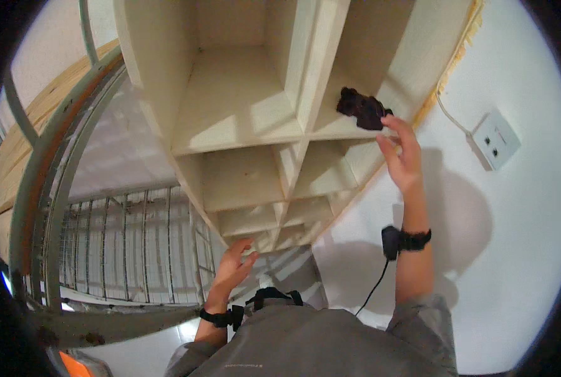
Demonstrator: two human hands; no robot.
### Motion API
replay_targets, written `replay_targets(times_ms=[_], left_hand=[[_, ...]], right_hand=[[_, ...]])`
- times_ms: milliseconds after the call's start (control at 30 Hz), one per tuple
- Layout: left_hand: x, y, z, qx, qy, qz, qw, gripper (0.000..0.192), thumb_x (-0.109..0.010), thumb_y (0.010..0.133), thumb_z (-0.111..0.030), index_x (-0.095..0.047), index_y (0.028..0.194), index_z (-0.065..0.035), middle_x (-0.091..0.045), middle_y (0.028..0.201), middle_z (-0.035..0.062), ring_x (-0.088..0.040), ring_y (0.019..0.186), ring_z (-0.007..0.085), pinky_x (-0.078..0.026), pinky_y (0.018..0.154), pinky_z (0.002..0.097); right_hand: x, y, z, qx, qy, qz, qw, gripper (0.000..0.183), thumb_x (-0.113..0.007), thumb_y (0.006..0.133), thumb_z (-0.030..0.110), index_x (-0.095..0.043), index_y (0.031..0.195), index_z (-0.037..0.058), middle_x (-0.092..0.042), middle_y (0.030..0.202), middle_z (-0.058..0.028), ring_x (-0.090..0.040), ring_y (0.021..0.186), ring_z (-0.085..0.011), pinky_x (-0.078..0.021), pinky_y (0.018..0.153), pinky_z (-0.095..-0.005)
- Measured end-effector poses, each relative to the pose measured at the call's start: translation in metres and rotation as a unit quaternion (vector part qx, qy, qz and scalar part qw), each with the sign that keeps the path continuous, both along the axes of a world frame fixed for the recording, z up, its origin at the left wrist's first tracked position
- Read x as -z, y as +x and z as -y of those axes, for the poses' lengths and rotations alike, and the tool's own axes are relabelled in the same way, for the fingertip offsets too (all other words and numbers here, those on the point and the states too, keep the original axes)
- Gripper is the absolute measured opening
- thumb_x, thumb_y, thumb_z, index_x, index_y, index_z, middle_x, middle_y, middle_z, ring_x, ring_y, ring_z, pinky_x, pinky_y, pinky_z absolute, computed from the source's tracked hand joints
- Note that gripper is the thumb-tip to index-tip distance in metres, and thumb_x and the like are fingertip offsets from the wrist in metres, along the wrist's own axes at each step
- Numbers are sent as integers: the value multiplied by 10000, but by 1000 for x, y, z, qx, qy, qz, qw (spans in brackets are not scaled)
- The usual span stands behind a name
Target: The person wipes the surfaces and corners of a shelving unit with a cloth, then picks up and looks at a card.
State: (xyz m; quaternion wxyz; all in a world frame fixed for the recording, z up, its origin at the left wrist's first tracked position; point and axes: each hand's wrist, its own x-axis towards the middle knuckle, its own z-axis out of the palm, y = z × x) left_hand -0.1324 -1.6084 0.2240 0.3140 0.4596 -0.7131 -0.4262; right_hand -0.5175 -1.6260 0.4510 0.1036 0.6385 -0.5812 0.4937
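Note:
A small dark, crumpled object [365, 109], perhaps cloth, lies on the floor of an upper right compartment of the pale shelving unit [242, 153]. My right hand [403, 158] is raised at that compartment's front edge. Its index fingertip meets or overlaps the object's near end, while the thumb is apart below; contact is hard to tell. Lower down, my left hand [235, 264] hangs near the unit's bottom left corner with its fingers spread and nothing in them. Black straps with small modules circle both wrists.
A metal bed frame [49, 188] with wooden boards [49, 108] stands on the left, its barred section [125, 245] reaching towards the unit. On the right, a wall socket [495, 141] with a cable is fixed to the white wall [488, 264]. A black cord [374, 290] hangs from my right wrist module.

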Motion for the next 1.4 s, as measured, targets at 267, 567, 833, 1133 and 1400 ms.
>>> replay_targets(times_ms=[267, 567, 833, 1133, 1400], left_hand=[[8, -13, 72, -67, -97, -107, 987, 324, -672, 893, -93, -623, 1201, -6, -670, 1055, 154, -670, 970, 250, -531, 834, 344], [-75, -64, 90, 20, -254, -101, 962, 354, -717, 831, -70, -639, 1169, 1, -672, 1096, 170, -663, 976, 319, -516, 879, 392], [-198, -163, 133, -32, -427, -202, 881, 800, -759, 811, -124, -336, 1479, -2, -395, 1486, 178, -412, 1362, 342, -331, 1134, 448], [-207, -200, 177, 38, -311, -119, 942, 948, -709, 853, -120, -92, 1555, 40, -220, 1589, 273, -251, 1476, 365, -239, 1181, 404], [-199, -201, 186, 81, -260, -172, 947, 868, -543, 791, 0, -123, 1550, 42, -255, 1572, 289, -285, 1466, 387, -255, 1167, 390]], right_hand=[[-2, -54, 121, -1, 212, -113, 971, 472, -661, 899, 328, -609, 1266, 36, -619, 1256, -207, -599, 1117, -415, -482, 959, -456], [-14, -64, 138, -28, 265, -92, 960, 391, -645, 887, 214, -622, 1219, 9, -668, 1026, -226, -632, 965, -391, -503, 874, -442], [17, 24, 115, -122, 98, -142, 977, 426, -691, 808, 182, -637, 1213, 61, -630, 1181, -185, -564, 1140, -375, -436, 998, -426], [14, -61, 124, 90, 134, -104, 981, 342, -693, 802, 224, -679, 1089, 39, -663, 1058, -197, -621, 1007, -400, -503, 891, -467], [16, -3, 135, -41, 136, -128, 982, 347, -680, 782, 183, -669, 1098, 40, -661, 1022, -213, -625, 990, -399, -491, 917, -466]])
